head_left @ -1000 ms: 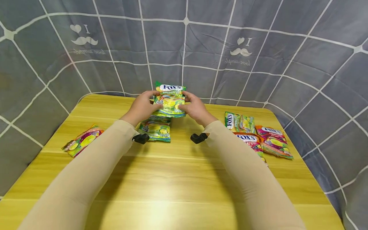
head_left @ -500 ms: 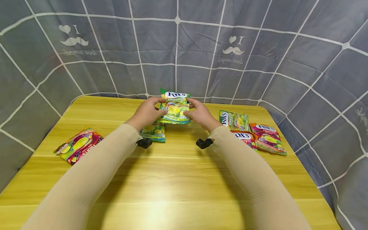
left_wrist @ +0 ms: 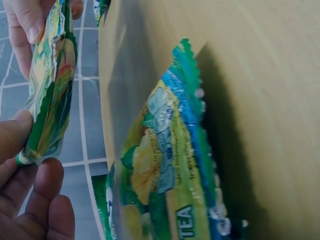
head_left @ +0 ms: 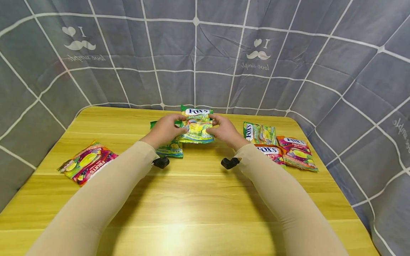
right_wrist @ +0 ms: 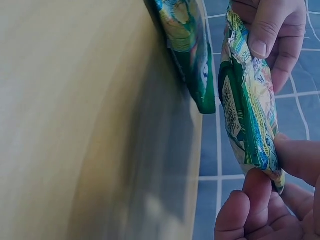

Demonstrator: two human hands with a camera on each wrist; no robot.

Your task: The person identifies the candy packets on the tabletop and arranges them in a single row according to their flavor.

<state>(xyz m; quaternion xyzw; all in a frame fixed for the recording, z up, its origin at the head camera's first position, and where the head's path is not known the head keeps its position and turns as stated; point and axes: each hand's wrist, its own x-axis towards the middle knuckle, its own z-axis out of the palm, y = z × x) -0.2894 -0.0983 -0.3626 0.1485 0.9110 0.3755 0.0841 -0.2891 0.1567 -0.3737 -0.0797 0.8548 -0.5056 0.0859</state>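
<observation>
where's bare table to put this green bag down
Bare wood fills the near table between the sleeves, and lies between the left red bag and the flat green bag. The right side is crowded with three bags.

Both hands raised together at the far middle, arms stretched forward.

The left hand (head_left: 164, 130) and the right hand (head_left: 226, 131) face each other, palms turned inward, each pinching one side edge of the same candy bag (head_left: 196, 124) with thumb on the near face and fingers (right_wrist: 270, 30) curled behind it. Both forearms, in beige sleeves, run forward from the lower corners and converge toward the wrists. A small black camera mount sits under each wrist. In the left wrist view the left thumb and fingertips (left_wrist: 20, 135) press the bag's lower corner; the right wrist view shows the same grip mirrored.
</observation>
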